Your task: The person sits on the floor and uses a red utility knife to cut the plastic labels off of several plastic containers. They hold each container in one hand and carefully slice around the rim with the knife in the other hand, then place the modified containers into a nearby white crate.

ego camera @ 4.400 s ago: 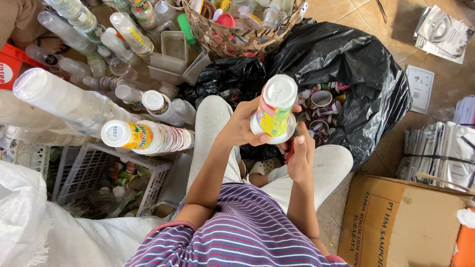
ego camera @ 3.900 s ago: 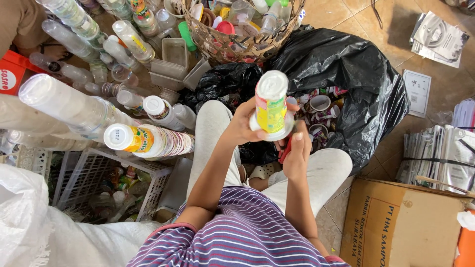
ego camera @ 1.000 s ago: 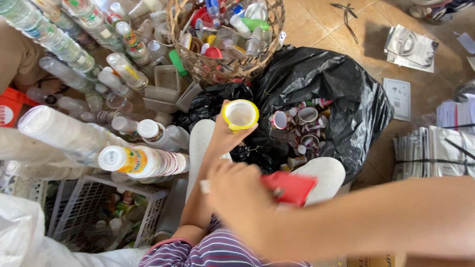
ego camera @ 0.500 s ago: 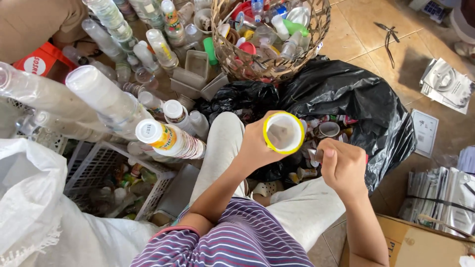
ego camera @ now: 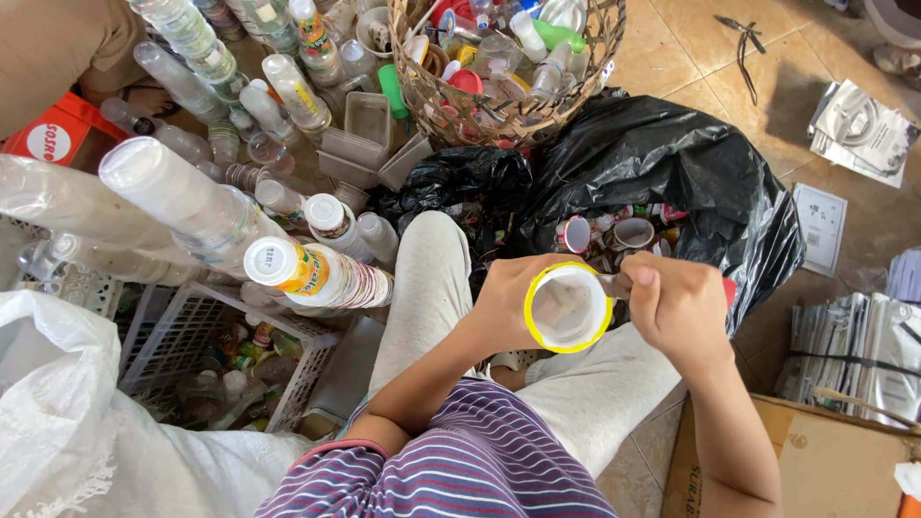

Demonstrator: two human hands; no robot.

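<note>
My left hand (ego camera: 497,309) grips a white plastic cup with a yellow rim (ego camera: 568,307), held over my lap with its mouth facing me. My right hand (ego camera: 677,309) is closed around a red-handled tool (ego camera: 731,291); only a bit of the handle shows, and a dark tip touches the cup's right edge. Just beyond both hands lies an open black plastic bag (ego camera: 662,163) holding several similar cups (ego camera: 633,231).
A woven basket (ego camera: 499,105) full of bottles and lids stands ahead. Tall stacks of nested cups (ego camera: 317,273) lean in from the left over a white plastic crate (ego camera: 206,321). A white sack (ego camera: 58,412) lies at lower left, a cardboard box (ego camera: 835,460) at lower right, with papers beside it.
The cup was upright with its label showing, then got tipped so its mouth faces me. My right hand swung close past the camera and came back to the cup's rim.
</note>
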